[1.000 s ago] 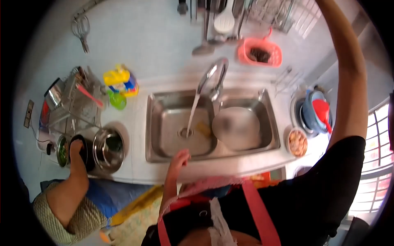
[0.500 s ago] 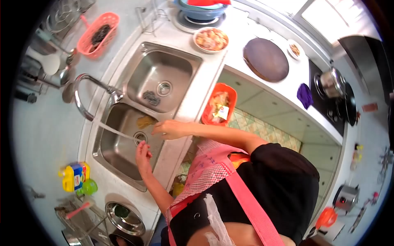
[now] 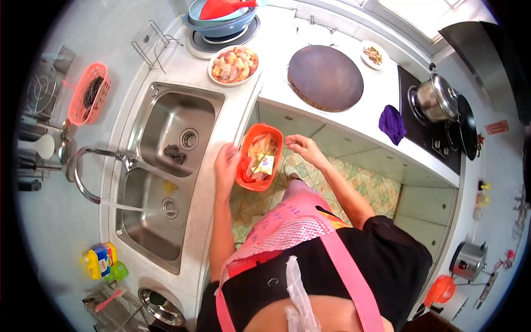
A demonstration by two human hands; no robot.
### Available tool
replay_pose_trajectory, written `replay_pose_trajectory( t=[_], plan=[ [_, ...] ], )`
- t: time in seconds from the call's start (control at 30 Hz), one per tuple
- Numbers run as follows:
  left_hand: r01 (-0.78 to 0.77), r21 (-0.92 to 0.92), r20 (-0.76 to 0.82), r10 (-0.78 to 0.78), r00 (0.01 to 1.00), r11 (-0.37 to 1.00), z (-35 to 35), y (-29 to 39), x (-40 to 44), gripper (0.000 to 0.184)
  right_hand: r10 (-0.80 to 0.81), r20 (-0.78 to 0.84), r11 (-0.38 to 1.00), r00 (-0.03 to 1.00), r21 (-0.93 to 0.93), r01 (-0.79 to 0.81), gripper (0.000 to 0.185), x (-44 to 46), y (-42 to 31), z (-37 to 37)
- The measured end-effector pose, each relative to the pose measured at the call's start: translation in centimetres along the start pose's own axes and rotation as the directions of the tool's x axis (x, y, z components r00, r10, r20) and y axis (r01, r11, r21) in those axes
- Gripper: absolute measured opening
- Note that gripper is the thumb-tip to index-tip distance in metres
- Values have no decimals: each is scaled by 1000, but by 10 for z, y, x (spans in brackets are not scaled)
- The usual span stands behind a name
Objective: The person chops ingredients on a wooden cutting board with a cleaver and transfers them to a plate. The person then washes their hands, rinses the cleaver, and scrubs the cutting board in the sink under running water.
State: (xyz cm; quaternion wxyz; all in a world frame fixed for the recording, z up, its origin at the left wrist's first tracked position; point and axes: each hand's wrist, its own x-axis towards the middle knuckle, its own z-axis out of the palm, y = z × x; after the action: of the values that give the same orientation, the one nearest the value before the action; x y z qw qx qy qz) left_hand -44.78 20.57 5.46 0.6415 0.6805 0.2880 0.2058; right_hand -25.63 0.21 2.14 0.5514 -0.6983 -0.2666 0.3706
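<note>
A red-orange bin [image 3: 241,178] holding wrappers and scraps stands below the counter's front edge, between my two hands. My left hand [image 3: 227,166] is beside the bin's left side, over the counter edge, fingers slightly bent and nothing visible in it. On the other side my right hand [image 3: 303,148] reaches toward the bin's right rim with its fingers apart and empty. Water runs from the curved faucet [image 3: 86,171] into the near basin of the steel sink [image 3: 149,235]. A yellow sponge [image 3: 169,187] lies in that basin, and a dark scrubber [image 3: 175,154] in the other.
A bowl of raw meat [image 3: 233,65] stands on the counter beyond the sink. Farther right are a round chopping board [image 3: 325,77], a purple cloth [image 3: 392,125] and a steel pot [image 3: 437,99] on the stove. A metal bowl [image 3: 160,306] sits at the near counter end.
The view has swung right toward the stove. Both hands have moved away from the sink and are now on either side of the bin. Water still runs.
</note>
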Motion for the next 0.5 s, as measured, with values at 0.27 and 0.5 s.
replay_pose_trajectory(
  t=[0.27,0.5],
  plan=[
    [227,74,47,-231,972,971,200,-41,260,53,210,-75,949,975,255,-185,36,-25,26,-118],
    [522,-364,372,-393,841,771,225,-75,322,18,431,-355,820,830,538,-196,51,-15,54,-212]
  ],
)
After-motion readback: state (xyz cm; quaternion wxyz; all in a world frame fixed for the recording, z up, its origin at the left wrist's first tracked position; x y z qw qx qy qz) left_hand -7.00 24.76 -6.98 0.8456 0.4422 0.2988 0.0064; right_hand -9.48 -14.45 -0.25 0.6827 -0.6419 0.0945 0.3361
